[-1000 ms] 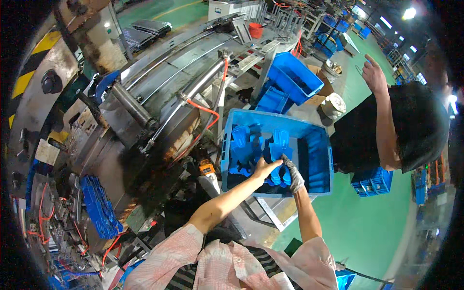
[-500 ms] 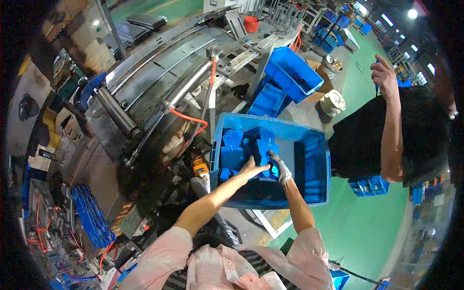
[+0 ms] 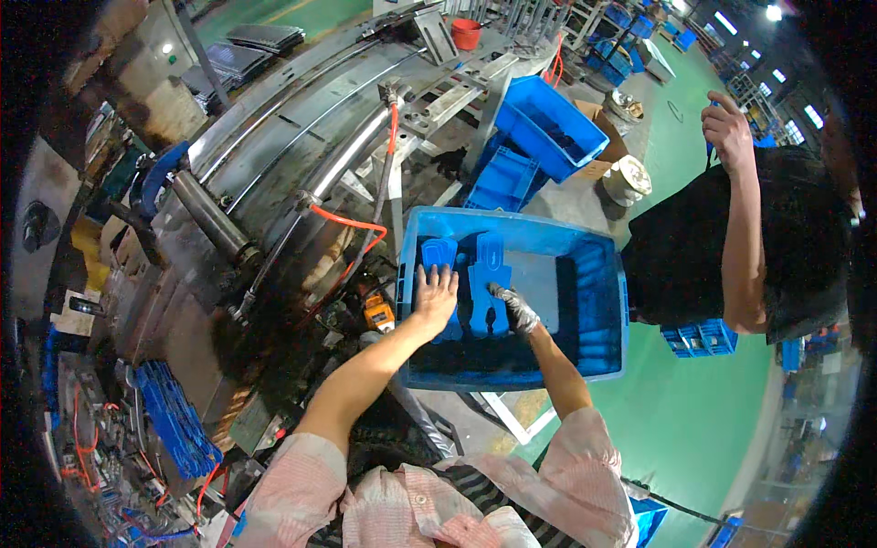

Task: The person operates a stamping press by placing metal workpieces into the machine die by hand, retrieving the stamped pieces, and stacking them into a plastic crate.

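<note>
Inside a large blue plastic crate lie flat blue plastic pieces in two stacks. My bare left hand rests with spread fingers on the left stack, covering its middle. On my right hand is a grey-white glove. Its fingers reach to the right edge of the other stack, whose top piece has a rounded upper end and a forked lower end. Those gloved fingers look stretched out, with nothing seen gripped in them.
Smaller blue bins stand beyond the crate, beside a white bucket. At the right is another person with one hand raised. Metal machinery with a red hose is on the left, and a yellow tool lies beside the crate.
My left hand has moved left, away from my right hand, onto the left stack. The right-hand stack now shows more fully. My right hand has drawn slightly down.
</note>
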`<state>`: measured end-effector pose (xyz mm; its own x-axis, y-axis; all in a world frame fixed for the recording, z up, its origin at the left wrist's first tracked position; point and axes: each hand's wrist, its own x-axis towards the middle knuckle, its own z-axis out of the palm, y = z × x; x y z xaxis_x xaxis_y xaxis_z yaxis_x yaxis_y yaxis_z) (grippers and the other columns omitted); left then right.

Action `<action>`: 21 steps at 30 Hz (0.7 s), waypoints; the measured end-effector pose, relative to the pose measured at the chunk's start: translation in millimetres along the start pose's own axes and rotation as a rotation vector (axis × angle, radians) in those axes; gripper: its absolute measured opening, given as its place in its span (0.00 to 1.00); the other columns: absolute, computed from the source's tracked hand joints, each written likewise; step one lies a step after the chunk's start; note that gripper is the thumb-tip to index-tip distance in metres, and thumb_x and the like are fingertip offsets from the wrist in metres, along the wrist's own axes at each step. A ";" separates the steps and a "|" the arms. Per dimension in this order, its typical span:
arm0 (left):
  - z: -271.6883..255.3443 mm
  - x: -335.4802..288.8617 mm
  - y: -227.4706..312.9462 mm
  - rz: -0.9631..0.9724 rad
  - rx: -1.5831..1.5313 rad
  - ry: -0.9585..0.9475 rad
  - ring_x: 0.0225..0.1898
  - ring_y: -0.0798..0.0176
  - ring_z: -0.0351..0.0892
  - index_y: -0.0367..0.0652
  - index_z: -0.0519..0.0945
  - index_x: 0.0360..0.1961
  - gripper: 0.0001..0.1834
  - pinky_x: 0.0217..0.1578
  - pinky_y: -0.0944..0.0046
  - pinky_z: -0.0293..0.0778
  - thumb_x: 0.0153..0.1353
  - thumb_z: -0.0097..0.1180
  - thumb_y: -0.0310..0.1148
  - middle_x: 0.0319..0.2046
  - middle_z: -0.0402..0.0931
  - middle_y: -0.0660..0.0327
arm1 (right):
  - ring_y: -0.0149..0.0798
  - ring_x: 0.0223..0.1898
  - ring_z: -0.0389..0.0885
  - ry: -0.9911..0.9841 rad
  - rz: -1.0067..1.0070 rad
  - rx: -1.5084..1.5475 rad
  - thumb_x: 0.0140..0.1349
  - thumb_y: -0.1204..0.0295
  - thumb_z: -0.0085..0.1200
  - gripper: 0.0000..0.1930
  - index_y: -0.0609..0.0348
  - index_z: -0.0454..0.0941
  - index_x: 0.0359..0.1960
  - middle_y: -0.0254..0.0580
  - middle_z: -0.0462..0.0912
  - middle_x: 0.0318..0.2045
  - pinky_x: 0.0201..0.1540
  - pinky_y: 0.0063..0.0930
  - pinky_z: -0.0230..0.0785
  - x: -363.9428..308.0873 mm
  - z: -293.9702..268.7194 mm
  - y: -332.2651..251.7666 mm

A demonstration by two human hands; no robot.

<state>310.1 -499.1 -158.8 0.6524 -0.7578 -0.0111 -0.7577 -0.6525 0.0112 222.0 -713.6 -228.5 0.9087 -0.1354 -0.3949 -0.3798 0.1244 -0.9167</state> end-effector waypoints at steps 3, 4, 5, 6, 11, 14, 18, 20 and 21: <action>-75.4 -18.2 -5.6 0.242 -0.201 0.204 0.62 0.47 0.50 0.44 0.62 0.57 0.41 0.58 0.41 0.46 0.38 0.63 0.34 0.61 0.52 0.48 | 0.34 0.56 0.65 -0.059 -0.173 -0.172 0.61 0.68 0.42 0.17 0.55 0.67 0.51 0.33 0.70 0.54 0.60 0.52 0.42 -9.8 -32.5 22.9; -94.0 -34.0 -23.2 0.171 -0.232 0.342 0.62 0.47 0.50 0.46 0.61 0.57 0.46 0.57 0.43 0.49 0.32 0.67 0.34 0.60 0.51 0.48 | 0.33 0.59 0.62 -0.122 -0.142 -0.110 0.62 0.69 0.37 0.17 0.54 0.66 0.53 0.31 0.67 0.57 0.62 0.55 0.34 -7.7 -21.9 18.6; -120.0 -34.6 -19.2 0.044 -0.441 0.344 0.62 0.47 0.49 0.43 0.62 0.57 0.42 0.59 0.45 0.46 0.36 0.65 0.33 0.59 0.53 0.48 | 0.33 0.57 0.65 -0.067 -0.213 -0.286 0.63 0.69 0.38 0.19 0.51 0.64 0.56 0.32 0.69 0.55 0.63 0.47 0.36 -15.0 -55.8 28.7; -109.2 -51.7 -32.6 -0.146 -0.562 0.451 0.62 0.44 0.48 0.39 0.59 0.58 0.44 0.59 0.47 0.47 0.38 0.66 0.33 0.59 0.52 0.46 | 0.33 0.57 0.65 -0.096 -0.220 -0.270 0.63 0.69 0.38 0.19 0.51 0.64 0.56 0.32 0.69 0.55 0.63 0.47 0.36 -5.4 -34.1 23.5; -8.8 -79.4 -37.1 -0.460 -1.222 0.344 0.56 0.48 0.63 0.33 0.51 0.61 0.43 0.55 0.59 0.59 0.46 0.61 0.30 0.54 0.61 0.42 | 0.37 0.52 0.70 -0.259 -0.370 -0.607 0.64 0.66 0.40 0.16 0.52 0.67 0.52 0.33 0.74 0.49 0.64 0.33 0.40 20.1 9.0 12.3; -17.6 -45.2 -0.5 -0.332 -1.277 0.328 0.54 0.48 0.65 0.33 0.51 0.61 0.42 0.54 0.59 0.61 0.47 0.61 0.30 0.52 0.64 0.42 | 0.37 0.53 0.69 -0.322 -0.409 -0.423 0.65 0.66 0.39 0.16 0.53 0.67 0.52 0.35 0.73 0.50 0.64 0.35 0.40 20.2 -85.8 52.4; -8.2 -74.2 -30.1 -0.459 -1.113 0.316 0.53 0.46 0.67 0.33 0.50 0.61 0.42 0.53 0.59 0.62 0.48 0.60 0.29 0.51 0.65 0.41 | 0.34 0.50 0.68 -0.504 0.082 -0.573 0.62 0.65 0.42 0.19 0.58 0.65 0.54 0.37 0.71 0.51 0.58 0.31 0.50 61.2 -27.7 18.7; -3.0 -91.9 -42.6 -0.488 -1.065 0.347 0.54 0.46 0.66 0.34 0.50 0.61 0.41 0.53 0.59 0.62 0.48 0.59 0.30 0.52 0.65 0.42 | 0.32 0.48 0.68 -0.605 0.407 -0.697 0.61 0.65 0.44 0.21 0.61 0.64 0.55 0.38 0.70 0.51 0.54 0.28 0.56 74.8 -7.4 -6.5; -0.7 -102.8 -50.0 -0.505 -1.042 0.401 0.51 0.49 0.69 0.35 0.53 0.60 0.40 0.51 0.60 0.64 0.48 0.60 0.31 0.49 0.67 0.43 | 0.31 0.47 0.68 -0.656 0.555 -0.776 0.60 0.64 0.45 0.23 0.62 0.63 0.55 0.38 0.69 0.51 0.52 0.27 0.59 81.5 10.4 -22.7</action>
<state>281.0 -388.6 -157.6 0.9675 -0.2456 0.0606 -0.1631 -0.4224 0.8916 306.5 -717.2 -239.2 0.4123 0.3134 -0.8554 -0.5522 -0.6609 -0.5083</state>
